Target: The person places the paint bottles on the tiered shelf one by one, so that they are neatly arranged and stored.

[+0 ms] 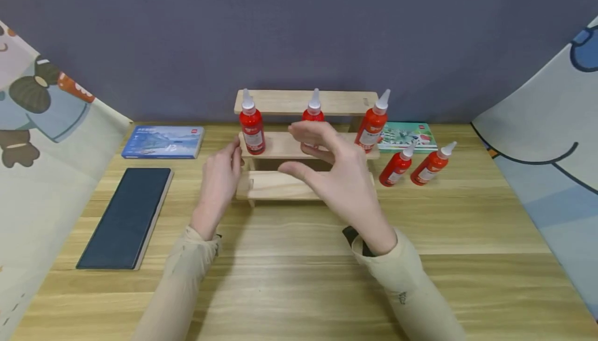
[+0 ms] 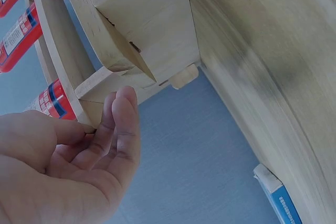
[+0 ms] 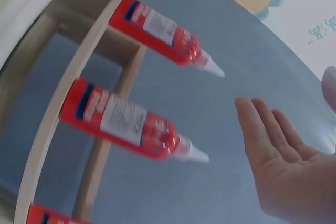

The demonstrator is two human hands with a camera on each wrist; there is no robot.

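A three-step wooden rack (image 1: pixel 282 146) stands at the back of the table. Three red squeeze bottles with white pointed nozzles stand on its middle step: a left bottle (image 1: pixel 252 132), a middle bottle (image 3: pixel 118 121) and a right bottle (image 1: pixel 371 128). My left hand (image 1: pixel 219 172) pinches the left end of that step between thumb and fingers, close by the left bottle. My right hand (image 1: pixel 345 175) hovers in front of the rack, empty, thumb spread from fairly straight fingers. In the head view it partly hides the middle bottle; the right wrist view shows it apart from the bottles.
Two more red bottles, a nearer one (image 1: pixel 396 168) and an outer one (image 1: pixel 430 167), stand on the table right of the rack. Behind them lies a green box (image 1: pixel 406 136). On the left are a blue box (image 1: pixel 162 142) and a dark flat notebook (image 1: pixel 125 219). A grey-blue panel (image 1: pixel 299 29) rises behind.
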